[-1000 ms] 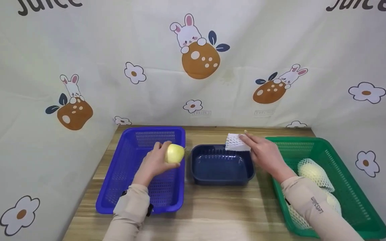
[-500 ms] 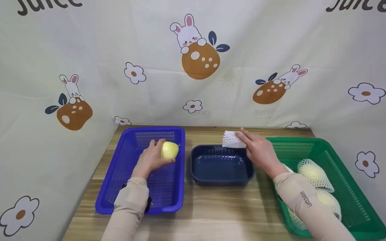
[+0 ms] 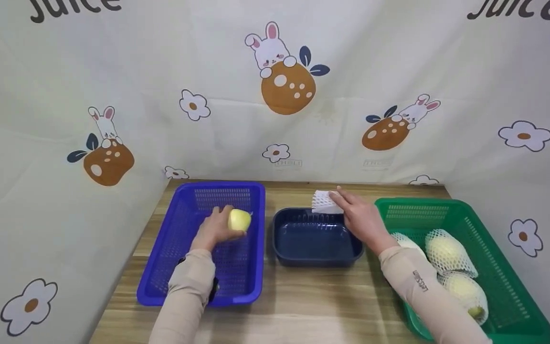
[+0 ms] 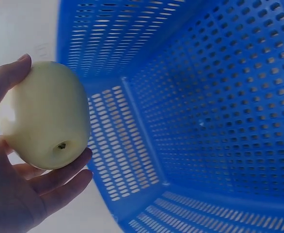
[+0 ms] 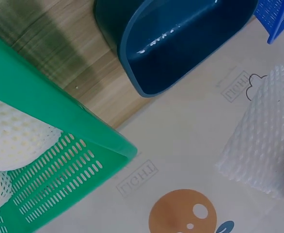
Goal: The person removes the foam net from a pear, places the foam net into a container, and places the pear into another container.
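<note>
A pale yellow apple (image 3: 239,220) is gripped in my left hand (image 3: 214,228) over the blue basket (image 3: 157,248). In the left wrist view, thumb and fingers wrap the apple (image 4: 47,114), with its dimpled end facing the camera. My right hand (image 3: 362,219) pinches a flattened white foam net sleeve (image 3: 323,202) above the back edge of the dark blue bin (image 3: 315,241). The foam net sleeve (image 5: 265,138) looks empty in the right wrist view, where only a bit of the hand shows at the right edge.
At the right, a green basket (image 3: 506,272) holds several fruits in white foam nets (image 3: 449,251), partly hidden by my right sleeve (image 3: 418,282). All the containers stand on a wood-grain table (image 3: 313,306). A printed cloth (image 3: 227,138) hangs behind and around it.
My left hand has carried the apple leftward, further over the blue basket. My right hand has shifted left with the foam net sleeve, uncovering more of the netted fruits.
</note>
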Available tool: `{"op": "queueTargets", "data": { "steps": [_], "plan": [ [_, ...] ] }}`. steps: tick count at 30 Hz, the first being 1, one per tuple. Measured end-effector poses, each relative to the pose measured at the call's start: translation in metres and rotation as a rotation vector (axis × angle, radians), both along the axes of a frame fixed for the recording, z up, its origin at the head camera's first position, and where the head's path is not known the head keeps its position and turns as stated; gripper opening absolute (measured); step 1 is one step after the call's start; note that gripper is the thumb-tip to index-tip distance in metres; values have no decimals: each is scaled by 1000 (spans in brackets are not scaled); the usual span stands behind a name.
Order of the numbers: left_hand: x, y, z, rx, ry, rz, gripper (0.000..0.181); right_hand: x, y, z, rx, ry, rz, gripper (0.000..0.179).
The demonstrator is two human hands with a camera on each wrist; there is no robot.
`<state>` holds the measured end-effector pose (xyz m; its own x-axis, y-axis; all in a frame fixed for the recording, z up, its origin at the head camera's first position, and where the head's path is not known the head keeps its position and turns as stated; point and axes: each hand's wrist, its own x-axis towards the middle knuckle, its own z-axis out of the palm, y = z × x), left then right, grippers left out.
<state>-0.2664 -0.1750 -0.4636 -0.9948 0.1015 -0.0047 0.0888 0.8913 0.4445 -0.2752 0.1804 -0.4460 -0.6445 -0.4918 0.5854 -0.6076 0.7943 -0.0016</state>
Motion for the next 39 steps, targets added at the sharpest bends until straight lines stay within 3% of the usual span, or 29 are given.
{"op": "queueTargets", "data": {
  "steps": [7, 14, 19, 29, 39],
  "plan": [
    [-4, -3, -13, -5, -54, 20, 77, -5, -1, -14, 30, 37, 2, 54],
    [-5, -2, -21, -15, -101, 27, 77, -9, -2, -30, 39, 6, 10, 55],
    [-7, -1, -21, -23, -159, 28, 82, -9, -4, -39, 50, -13, 18, 55],
    [-8, 3, -21, -42, -205, 26, 85, -11, -7, -59, 60, 7, 9, 51],
    [-8, 6, -16, -121, -257, -11, 84, -7, -6, -71, 114, -57, -2, 47]
  ]
}}
